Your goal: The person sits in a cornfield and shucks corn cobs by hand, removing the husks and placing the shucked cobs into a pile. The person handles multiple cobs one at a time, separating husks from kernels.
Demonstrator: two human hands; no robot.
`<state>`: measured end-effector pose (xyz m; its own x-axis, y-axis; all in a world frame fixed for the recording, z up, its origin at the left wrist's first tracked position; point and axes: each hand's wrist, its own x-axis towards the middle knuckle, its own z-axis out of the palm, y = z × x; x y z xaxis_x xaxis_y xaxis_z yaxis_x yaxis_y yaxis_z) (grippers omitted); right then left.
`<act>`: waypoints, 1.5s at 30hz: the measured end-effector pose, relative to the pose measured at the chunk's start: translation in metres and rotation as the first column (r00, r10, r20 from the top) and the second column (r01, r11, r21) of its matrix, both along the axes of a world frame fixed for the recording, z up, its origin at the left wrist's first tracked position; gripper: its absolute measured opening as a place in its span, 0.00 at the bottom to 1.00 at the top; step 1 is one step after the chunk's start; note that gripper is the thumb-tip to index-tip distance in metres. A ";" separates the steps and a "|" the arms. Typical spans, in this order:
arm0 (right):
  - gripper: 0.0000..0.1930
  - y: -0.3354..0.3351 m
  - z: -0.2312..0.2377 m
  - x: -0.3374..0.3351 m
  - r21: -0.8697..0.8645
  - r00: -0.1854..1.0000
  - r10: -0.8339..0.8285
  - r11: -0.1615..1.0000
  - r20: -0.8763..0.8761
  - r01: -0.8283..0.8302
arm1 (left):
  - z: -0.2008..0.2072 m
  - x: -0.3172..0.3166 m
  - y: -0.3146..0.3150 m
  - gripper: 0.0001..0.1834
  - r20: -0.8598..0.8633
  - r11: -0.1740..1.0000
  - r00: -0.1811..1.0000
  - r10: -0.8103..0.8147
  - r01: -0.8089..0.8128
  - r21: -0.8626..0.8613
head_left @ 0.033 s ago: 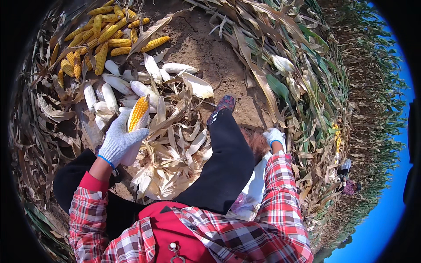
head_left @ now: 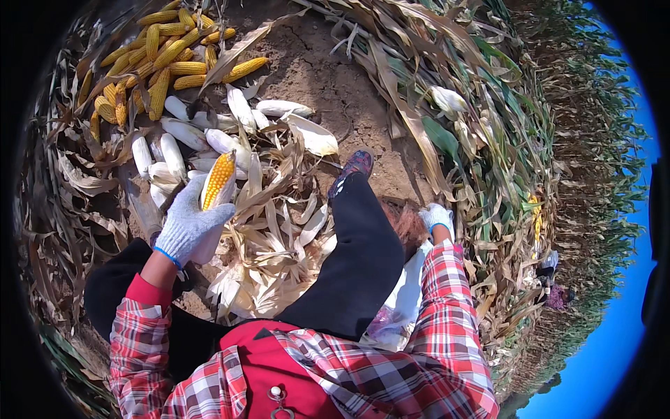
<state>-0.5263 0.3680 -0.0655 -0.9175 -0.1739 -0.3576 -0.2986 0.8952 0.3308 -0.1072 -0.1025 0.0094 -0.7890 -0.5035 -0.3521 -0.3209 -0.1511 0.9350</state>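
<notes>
My left hand (head_left: pixel 190 225), in a white knit glove with a blue cuff, is closed around a corn ear (head_left: pixel 220 183). Yellow kernels show along the ear's upper part, with pale husk beside them; the glove hides its lower end. My right hand (head_left: pixel 438 218), gloved the same way, is down at the right beside a reddish-brown fibrous clump (head_left: pixel 407 227) and the dry stalks. Its fingers are mostly hidden, so I cannot tell whether it grips anything. Just beyond my left hand lie several ears in white husks (head_left: pixel 185 133).
Bare yellow ears (head_left: pixel 164 52) are piled at the far left. Loose husks (head_left: pixel 269 272) cover the ground between my legs. Cut stalks (head_left: pixel 481 119) lie heaped on the right, with standing corn (head_left: pixel 593 174) beyond. A pale plastic sack (head_left: pixel 398 307) is beside my right thigh.
Neither hand has visibly moved, and the corn ear stays in my left hand. Only the whole view has shifted very slightly.
</notes>
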 end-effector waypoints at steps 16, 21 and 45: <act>0.24 -0.168 0.086 0.060 -0.724 0.979 0.202 0.672 -0.025 -0.157 | -0.020 0.004 0.001 0.26 -0.097 0.955 0.983 0.158 -0.127 0.266; 0.21 -0.314 0.142 0.173 -0.869 0.743 0.503 0.445 0.442 0.215 | -0.011 0.006 -0.003 0.27 -0.116 0.986 0.982 0.149 -0.139 0.088; 0.17 -0.401 0.104 0.262 -0.812 0.505 0.641 0.393 0.578 0.431 | -0.001 0.002 -0.001 0.22 -0.116 0.979 0.976 0.186 -0.174 0.103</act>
<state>-0.2646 -0.0326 0.0381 -0.2709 -0.8923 -0.3612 -0.0121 0.3784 -0.9256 -0.1054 -0.1040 0.0083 -0.7290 -0.6113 -0.3079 -0.1624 -0.2825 0.9454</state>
